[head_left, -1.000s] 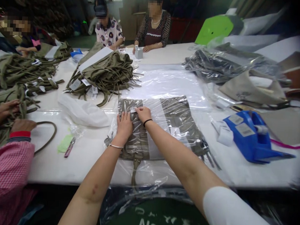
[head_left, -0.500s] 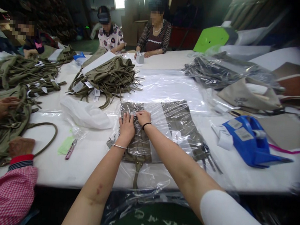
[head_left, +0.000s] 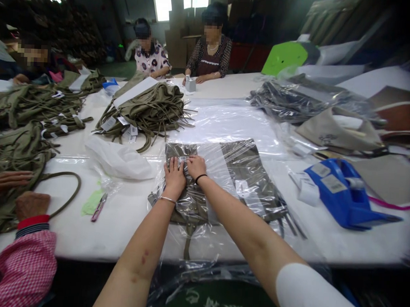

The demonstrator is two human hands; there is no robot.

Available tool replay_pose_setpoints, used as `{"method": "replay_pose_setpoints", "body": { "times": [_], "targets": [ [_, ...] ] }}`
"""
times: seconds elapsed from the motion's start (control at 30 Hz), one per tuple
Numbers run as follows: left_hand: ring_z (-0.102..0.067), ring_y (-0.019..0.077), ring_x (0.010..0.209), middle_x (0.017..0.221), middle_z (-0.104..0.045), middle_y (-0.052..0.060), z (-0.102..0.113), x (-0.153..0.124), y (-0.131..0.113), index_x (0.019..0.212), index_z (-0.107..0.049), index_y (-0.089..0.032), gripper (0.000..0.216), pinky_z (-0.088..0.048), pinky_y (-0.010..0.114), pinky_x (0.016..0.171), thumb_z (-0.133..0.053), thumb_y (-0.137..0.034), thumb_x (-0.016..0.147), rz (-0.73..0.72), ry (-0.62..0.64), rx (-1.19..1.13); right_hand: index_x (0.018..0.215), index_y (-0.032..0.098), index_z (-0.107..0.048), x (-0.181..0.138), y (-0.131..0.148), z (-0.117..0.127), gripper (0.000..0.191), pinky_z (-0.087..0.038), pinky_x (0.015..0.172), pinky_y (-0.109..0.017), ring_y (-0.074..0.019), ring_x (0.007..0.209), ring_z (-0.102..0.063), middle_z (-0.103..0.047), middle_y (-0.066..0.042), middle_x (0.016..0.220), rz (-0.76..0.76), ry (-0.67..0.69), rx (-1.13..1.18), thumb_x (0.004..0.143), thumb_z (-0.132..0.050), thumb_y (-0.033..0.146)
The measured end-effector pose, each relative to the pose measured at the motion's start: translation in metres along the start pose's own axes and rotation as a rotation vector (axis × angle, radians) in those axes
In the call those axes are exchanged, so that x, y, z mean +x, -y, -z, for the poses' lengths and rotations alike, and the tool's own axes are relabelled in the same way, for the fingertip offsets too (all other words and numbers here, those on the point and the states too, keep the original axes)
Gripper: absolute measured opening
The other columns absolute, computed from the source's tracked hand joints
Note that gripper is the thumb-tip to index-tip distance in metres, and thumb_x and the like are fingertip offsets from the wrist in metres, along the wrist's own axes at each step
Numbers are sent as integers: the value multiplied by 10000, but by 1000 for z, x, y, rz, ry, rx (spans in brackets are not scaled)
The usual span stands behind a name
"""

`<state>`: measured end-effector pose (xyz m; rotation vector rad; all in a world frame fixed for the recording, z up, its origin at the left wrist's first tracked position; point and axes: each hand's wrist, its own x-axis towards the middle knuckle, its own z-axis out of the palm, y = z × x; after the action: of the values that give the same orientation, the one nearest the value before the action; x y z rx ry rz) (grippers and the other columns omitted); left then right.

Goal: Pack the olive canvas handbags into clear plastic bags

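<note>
An olive fabric bag [head_left: 240, 162] lies flat inside a clear plastic bag [head_left: 218, 238] in front of me, its strap toward the table's near edge. My left hand [head_left: 175, 177] rests flat on the plastic over the bag's left part, fingers spread. Beside it, my right hand [head_left: 196, 167] is closed, fingertips pressed together against the plastic. A small white barcode sticker [head_left: 183, 159] shows between my two hands, near the right fingertips. Whether those fingers grip it or only touch it is hidden.
A blue tape dispenser [head_left: 346, 191] stands at right. A pink cutter [head_left: 99, 207] and white plastic [head_left: 118, 159] lie left. Olive bags [head_left: 153, 103] are piled behind. At far left, a co-worker's hand [head_left: 33, 205] rests near a strap. Clear plastic bags [head_left: 226, 123] lie beyond.
The view has tipped slightly upward. My hands stay at nearly the same spot on the plastic. The co-worker's upper hand at left has moved lower over the olive fabric.
</note>
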<state>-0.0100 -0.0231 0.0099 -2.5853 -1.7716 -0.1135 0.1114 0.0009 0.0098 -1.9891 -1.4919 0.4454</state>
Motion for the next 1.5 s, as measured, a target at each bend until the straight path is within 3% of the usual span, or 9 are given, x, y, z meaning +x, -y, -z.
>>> {"method": "replay_pose_setpoints", "body": {
  "times": [0.17, 0.3, 0.5, 0.67, 0.8, 1.0, 1.17, 1.3, 1.5],
  "targets": [
    [-100, 314, 1533, 1641, -200, 154, 0, 0, 1, 1543, -350, -176, 580, -38, 590, 1210, -318, -259, 970, -6, -16, -12, 1400, 78, -555, -14, 6, -2, 476, -257, 1186, -376, -223, 1376, -430, -557, -141, 1431, 151, -68, -53, 976, -369, 187],
    [-86, 314, 1534, 1644, -174, 153, 1, -1, -1, 1529, -380, -150, 572, -41, 578, 1218, -297, -284, 979, -4, 15, -1, 1475, 139, -480, -25, 9, 2, 506, -181, 1217, -441, -248, 1499, -242, -410, -92, 1561, 353, 33, -152, 1010, -334, 272],
    [-122, 307, 1530, 1638, -185, 134, -4, 2, 5, 1534, -368, -150, 601, -113, 568, 1220, -335, -254, 943, -14, 63, -5, 1500, 272, -458, -25, -8, -5, 525, -148, 1227, -454, -250, 1524, -188, -284, -22, 1614, 344, 111, -279, 1020, -295, 407],
    [-129, 291, 1530, 1642, -171, 114, -12, -13, 15, 1548, -327, -150, 675, -172, 575, 1203, -392, -174, 877, -19, 111, -1, 1543, 250, -372, -22, -14, -14, 563, -99, 1238, -440, -233, 1534, -140, -217, 7, 1637, 338, 110, -303, 1014, -271, 414],
    [-179, 286, 1520, 1632, -222, 126, -24, -54, 13, 1543, -332, -130, 658, -216, 548, 1200, -387, -160, 888, 18, 26, -9, 1561, 230, -325, -23, -14, -16, 586, -58, 1237, -444, -243, 1535, -127, -196, 10, 1644, 324, 126, -308, 997, -322, 387],
    [-378, 276, 1431, 1541, -409, 192, -30, -111, 4, 1485, -417, -63, 579, -342, 434, 1154, -420, -158, 914, 99, -249, -57, 1559, 230, -336, -25, -12, -15, 584, -55, 1234, -430, -241, 1534, -130, -194, 8, 1645, 320, 107, -305, 997, -324, 393],
    [-580, 283, 1144, 1254, -613, 197, 0, -107, -4, 1425, -465, -61, 535, -462, 413, 977, -511, -257, 929, 188, -301, -44, 1551, 228, -355, -24, -13, -16, 586, -51, 1233, -425, -235, 1530, -142, -206, 6, 1643, 322, 90, -295, 989, -350, 394],
    [-620, 246, 992, 1039, -648, 139, 13, -99, -11, 1356, -534, -79, 432, -482, 358, 880, -479, -191, 942, 156, -263, -2, 1544, 223, -372, -24, -14, -16, 577, -64, 1231, -429, -236, 1527, -155, -227, 3, 1639, 326, 84, -270, 988, -351, 379],
    [-642, 255, 1031, 1097, -677, 153, 6, -110, -1, 1283, -576, -108, 362, -494, 381, 901, -423, -226, 977, 141, -317, -216, 1531, 219, -396, -25, -15, -15, 560, -80, 1230, -437, -242, 1522, -172, -263, 2, 1631, 334, 71, -235, 991, -354, 361]
  ]
}}
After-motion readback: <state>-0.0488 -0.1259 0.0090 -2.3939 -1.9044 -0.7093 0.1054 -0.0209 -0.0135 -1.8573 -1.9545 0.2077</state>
